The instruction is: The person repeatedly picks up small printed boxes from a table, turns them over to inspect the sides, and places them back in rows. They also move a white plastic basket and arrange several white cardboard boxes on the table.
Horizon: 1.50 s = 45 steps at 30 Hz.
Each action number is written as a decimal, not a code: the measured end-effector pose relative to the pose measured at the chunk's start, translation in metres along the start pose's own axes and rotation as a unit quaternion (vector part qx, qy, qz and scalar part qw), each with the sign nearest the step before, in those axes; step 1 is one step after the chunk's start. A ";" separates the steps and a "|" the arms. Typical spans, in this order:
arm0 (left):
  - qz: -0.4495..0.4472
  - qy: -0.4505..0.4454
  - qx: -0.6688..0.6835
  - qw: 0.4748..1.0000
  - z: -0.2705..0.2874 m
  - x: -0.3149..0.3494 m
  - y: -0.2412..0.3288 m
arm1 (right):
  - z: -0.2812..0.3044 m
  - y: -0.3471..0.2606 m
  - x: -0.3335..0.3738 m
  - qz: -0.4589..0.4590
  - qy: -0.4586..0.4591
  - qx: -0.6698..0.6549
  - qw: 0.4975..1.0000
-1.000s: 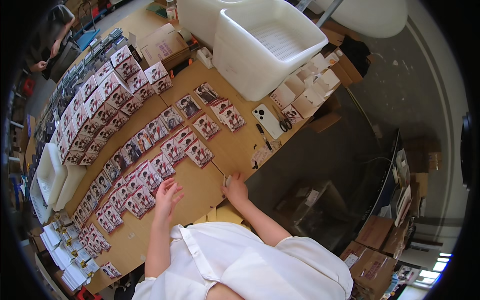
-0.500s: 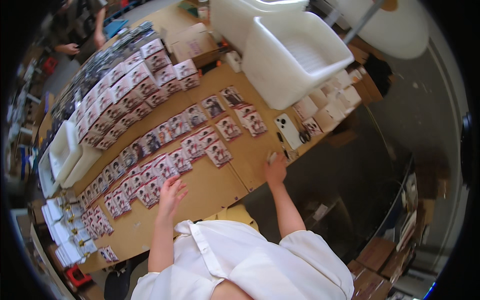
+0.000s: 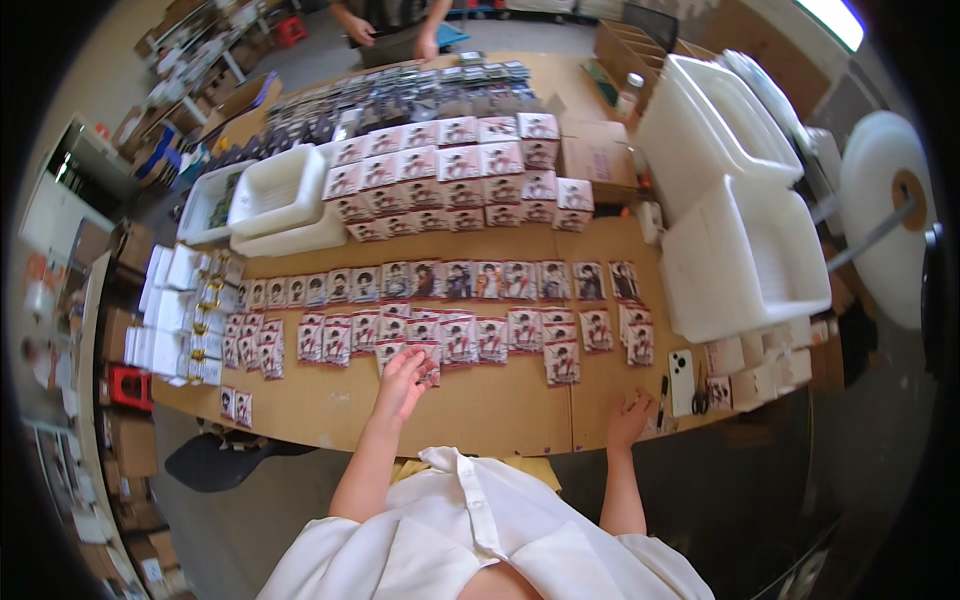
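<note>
My left hand [image 3: 403, 385] hovers by the front row of small printed packets [image 3: 457, 340]. Its fingers are loosely bent and apart, with nothing visible in them, and the fingertips partly cover one packet. On the table's near right, my right hand [image 3: 628, 418] has its fingers spread near the tabletop. Beside it lie a black pen [image 3: 663, 402], a white phone [image 3: 681, 382] and black-handled scissors [image 3: 700, 400]. Behind the front packets runs a row of packets with differing character pictures [image 3: 488, 280]. Two packets [image 3: 236, 405] lie apart at the near left corner.
Printed boxes [image 3: 440, 170] are stacked at the table's middle back. White plastic tubs stand at left [image 3: 280, 190] and right [image 3: 745, 260]. White boxes [image 3: 185, 310] fill the left end; small open cartons [image 3: 770, 370] sit at right. Across the table are another person's hands [image 3: 427, 42].
The view has turned, levelling the table. My right hand no longer shows the small pale thing at its fingertips, and its fingers are now spread. My left hand remains by the front packets.
</note>
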<state>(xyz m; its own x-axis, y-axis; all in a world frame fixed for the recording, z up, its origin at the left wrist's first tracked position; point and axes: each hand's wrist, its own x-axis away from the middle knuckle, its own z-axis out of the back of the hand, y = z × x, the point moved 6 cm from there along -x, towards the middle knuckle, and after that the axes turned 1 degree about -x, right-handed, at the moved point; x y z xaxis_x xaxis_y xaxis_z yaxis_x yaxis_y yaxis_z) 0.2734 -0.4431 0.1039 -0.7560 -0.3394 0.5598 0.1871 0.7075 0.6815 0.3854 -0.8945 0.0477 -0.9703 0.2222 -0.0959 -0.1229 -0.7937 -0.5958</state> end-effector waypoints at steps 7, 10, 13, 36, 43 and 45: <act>-0.094 0.120 0.120 0.981 0.090 0.026 0.043 | -0.029 -0.111 -0.028 0.174 -0.008 -0.097 0.980; -0.095 0.156 0.164 0.969 0.132 0.029 0.054 | -0.037 -0.171 -0.021 0.241 -0.040 -0.138 0.960; -0.089 0.176 0.211 0.957 0.171 0.021 0.057 | -0.059 -0.220 -0.012 0.276 -0.066 -0.172 0.943; 0.027 0.146 0.208 0.967 0.252 0.037 0.050 | -0.283 -0.644 -0.095 0.489 -0.231 0.294 0.788; -0.026 0.129 0.219 0.967 0.268 0.014 0.094 | -0.271 -0.655 -0.084 0.490 -0.234 0.300 0.784; -0.029 0.110 0.211 0.971 0.260 0.011 0.104 | -0.257 -0.646 -0.092 0.519 -0.182 0.247 0.798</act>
<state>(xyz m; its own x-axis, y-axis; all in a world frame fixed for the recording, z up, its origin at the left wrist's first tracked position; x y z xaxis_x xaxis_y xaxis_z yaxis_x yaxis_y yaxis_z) 0.1217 -0.2123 0.0588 -0.5961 -0.4773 0.6457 -0.1602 0.8587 0.4868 0.6079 -0.2572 0.2366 -0.5873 -0.8083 -0.0416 0.8068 -0.5888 0.0492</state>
